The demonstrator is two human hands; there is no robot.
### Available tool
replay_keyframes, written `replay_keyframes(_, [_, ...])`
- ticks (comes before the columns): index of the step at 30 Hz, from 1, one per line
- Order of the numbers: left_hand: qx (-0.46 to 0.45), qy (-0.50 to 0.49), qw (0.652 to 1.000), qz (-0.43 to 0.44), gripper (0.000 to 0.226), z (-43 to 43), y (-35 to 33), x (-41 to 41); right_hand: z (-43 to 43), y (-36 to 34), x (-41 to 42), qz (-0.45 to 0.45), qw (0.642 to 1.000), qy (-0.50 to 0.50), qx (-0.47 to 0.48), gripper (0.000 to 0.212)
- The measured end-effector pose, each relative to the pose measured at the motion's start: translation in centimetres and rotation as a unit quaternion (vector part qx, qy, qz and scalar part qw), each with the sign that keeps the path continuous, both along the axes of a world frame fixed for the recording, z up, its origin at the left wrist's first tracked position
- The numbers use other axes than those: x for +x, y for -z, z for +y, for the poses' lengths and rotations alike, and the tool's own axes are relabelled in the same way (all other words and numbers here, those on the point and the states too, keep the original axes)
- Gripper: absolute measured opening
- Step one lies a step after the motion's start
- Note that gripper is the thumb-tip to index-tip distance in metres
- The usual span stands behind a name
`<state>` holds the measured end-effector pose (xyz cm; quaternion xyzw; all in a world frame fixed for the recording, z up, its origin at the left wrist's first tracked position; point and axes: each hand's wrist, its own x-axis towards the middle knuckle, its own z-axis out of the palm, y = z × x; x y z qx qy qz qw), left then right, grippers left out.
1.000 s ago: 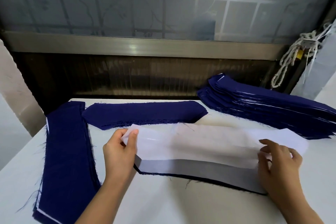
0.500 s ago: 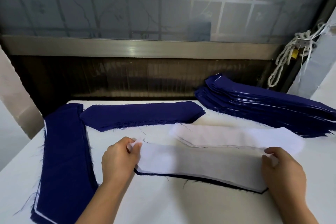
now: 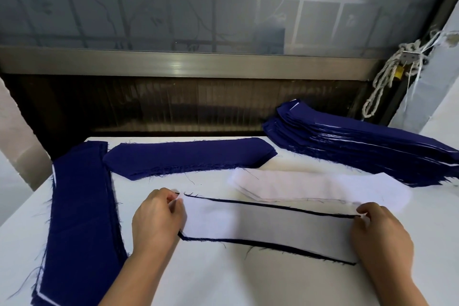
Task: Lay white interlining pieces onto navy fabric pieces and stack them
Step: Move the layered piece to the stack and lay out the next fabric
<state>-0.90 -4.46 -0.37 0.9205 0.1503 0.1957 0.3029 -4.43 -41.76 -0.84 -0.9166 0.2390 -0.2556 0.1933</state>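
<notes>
**Lining up interlining on navy, both hands on the ends**

Closest to the near edge of the bench point(image 3: 223, 283), a white interlining piece point(image 3: 268, 228) lies flat on top of a navy fabric piece point(image 3: 323, 257). Only a thin dark rim of the navy peeks out along the long sides, so they're pretty well matched up.

The left hand point(image 3: 159, 221) sits at the left end with its fingers curled, pinching the far corner of the white piece. The right hand point(image 3: 380, 236) does the same at the right end, fingertips nipped on the far corner there.

Just behind that, touching or nearly touching its far right side, is a small pile of spare interlining point(image 3: 318, 187).

Along the left edge of the bench runs a long navy stack point(image 3: 79, 218) with a bit of white showing at its near end. Toward the far edge in the middle there's a loose navy pile point(image 3: 188, 158), frayed threads everywhere. In the far right corner sits the tall stack point(image 3: 360, 149), navy with thin white lines between layers.

Beyond the bench there's a frosted window point(image 3: 173, 7), and a knotted rope point(image 3: 382, 82) hangs at its right.
</notes>
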Motion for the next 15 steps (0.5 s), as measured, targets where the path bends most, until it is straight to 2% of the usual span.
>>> replay_keyframes(10, [-0.012,-0.010,1.000,0.002,0.012,-0.48,-0.63,-0.31,0.12,-0.17,0.08,0.006,1.000,-0.006,-0.024,0.031])
replay_keyframes(15, [0.055,-0.030,0.998,0.000,0.022,-0.63,-0.84,-0.24,0.25,-0.27,-0.03,0.006,0.999,-0.012,-0.052,0.034])
